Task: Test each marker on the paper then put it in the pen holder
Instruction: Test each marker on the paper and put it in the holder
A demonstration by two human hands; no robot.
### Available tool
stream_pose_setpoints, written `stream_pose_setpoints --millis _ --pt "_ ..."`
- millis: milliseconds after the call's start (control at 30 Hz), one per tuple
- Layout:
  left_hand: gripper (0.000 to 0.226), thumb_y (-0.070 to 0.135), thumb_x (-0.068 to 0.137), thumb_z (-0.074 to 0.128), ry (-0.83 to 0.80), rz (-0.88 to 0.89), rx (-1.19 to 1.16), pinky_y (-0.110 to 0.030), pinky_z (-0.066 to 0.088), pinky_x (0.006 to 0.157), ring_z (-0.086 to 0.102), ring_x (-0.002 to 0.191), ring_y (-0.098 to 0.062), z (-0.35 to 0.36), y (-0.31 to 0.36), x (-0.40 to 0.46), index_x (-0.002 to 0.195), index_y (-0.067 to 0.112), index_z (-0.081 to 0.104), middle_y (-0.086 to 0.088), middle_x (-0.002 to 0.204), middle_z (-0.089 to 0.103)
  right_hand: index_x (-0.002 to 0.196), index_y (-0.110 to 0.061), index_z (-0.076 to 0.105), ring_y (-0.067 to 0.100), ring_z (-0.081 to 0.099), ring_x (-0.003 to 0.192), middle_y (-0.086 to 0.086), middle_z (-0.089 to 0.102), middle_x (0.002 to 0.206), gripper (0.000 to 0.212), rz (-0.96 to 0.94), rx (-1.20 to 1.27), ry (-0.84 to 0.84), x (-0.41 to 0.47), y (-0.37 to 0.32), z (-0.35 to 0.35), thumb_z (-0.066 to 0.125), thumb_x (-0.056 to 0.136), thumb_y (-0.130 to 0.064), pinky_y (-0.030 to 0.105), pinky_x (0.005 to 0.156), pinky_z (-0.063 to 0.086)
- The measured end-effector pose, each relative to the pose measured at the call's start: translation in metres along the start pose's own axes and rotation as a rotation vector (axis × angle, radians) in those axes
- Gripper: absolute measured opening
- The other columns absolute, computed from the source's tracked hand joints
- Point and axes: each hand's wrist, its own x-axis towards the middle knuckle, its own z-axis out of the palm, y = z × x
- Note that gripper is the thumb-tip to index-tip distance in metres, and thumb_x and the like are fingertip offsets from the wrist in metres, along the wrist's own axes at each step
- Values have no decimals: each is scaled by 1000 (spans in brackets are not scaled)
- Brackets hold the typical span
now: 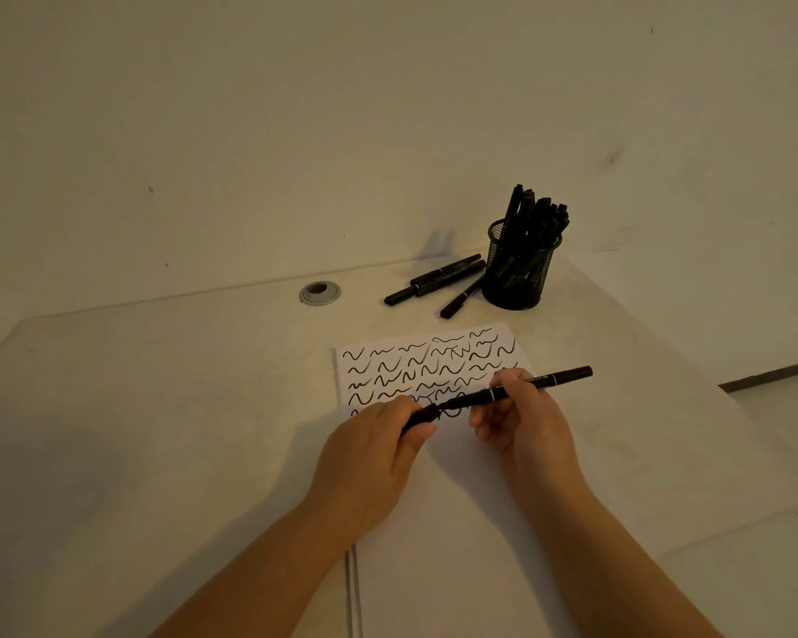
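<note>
A black marker (556,378) is held over the white paper (452,490), tilted with its back end up to the right. My right hand (524,419) grips its barrel. My left hand (374,446) is closed around the black cap (419,416) at the marker's lower left end; cap and barrel meet there, and I cannot tell whether they are joined. The paper's upper part is covered with rows of black squiggles (415,368). A black mesh pen holder (519,274) with several markers stands at the table's back right.
Three loose black markers (438,280) lie left of the holder near the wall. A round metal cable grommet (320,293) sits in the table at the back. The table's right edge (692,370) drops to the floor.
</note>
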Motion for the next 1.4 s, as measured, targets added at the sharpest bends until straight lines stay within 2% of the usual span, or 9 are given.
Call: stream_pose_setpoints --millis 167,300,467,633,767,1000,1167,1300,1400 --pt "43 52 86 28 -10 14 0 -23 37 62 50 74 -11 -1 0 0 100 23 57 9 81 56 70 -15 52 13 49 47 4 59 51 27 -6 -88 -47 -4 0 1 43 95 -19 19 47 42" --pt "35 51 90 36 -5 28 -21 -21 31 57 45 67 -10 -1 2 0 95 24 58 10 73 50 70 -14 58 7 50 50 -2 59 51 25 -75 -302 -161 -10 -1 4 48 93 -21 13 52 41" --pt "34 47 88 35 9 25 -48 -20 28 56 42 64 -8 -1 6 0 90 22 57 15 63 41 69 -14 58 5 49 50 -4 59 51 23 -103 -366 -207 -11 -4 6 52 90 -18 11 52 40" --pt "30 43 89 36 13 32 -89 -23 30 55 42 60 -7 -1 6 -1 84 20 55 14 61 42 72 -14 59 4 51 52 -5 60 53 21 -123 -348 -266 -13 -3 4 52 87 -27 12 55 41" --pt "33 43 88 37 17 34 -120 -19 28 53 42 57 -5 -2 7 -2 84 17 57 13 59 42 74 -11 57 5 47 50 -6 54 50 29 -102 -279 -302 -12 -1 3 53 76 -39 12 54 38" --pt "35 41 88 37 23 12 -151 -16 25 50 42 54 -5 -3 9 -3 82 15 59 12 54 40 71 -18 58 6 46 53 -4 53 53 19 -83 -198 -370 -11 1 1 54 77 -35 12 56 38" --pt "25 36 88 41 22 2 -224 -13 29 49 46 54 1 -3 10 -5 78 22 59 15 49 40 72 -22 59 8 47 57 -3 53 56 18 -71 -200 -416 -11 2 1 60 79 -38 15 60 40" --pt "20 36 88 41 8 6 -254 -12 29 49 46 52 -1 -5 9 -7 75 29 55 16 51 47 70 -27 60 10 48 60 -4 53 57 15 -59 -235 -415 -11 3 1 53 82 -33 19 63 39" --pt "23 36 88 41 12 10 -250 -13 29 49 46 52 -2 -4 9 -6 77 26 58 14 49 43 72 -27 60 10 47 58 -4 52 56 16 -61 -222 -389 -13 2 3 57 83 -37 23 63 39"
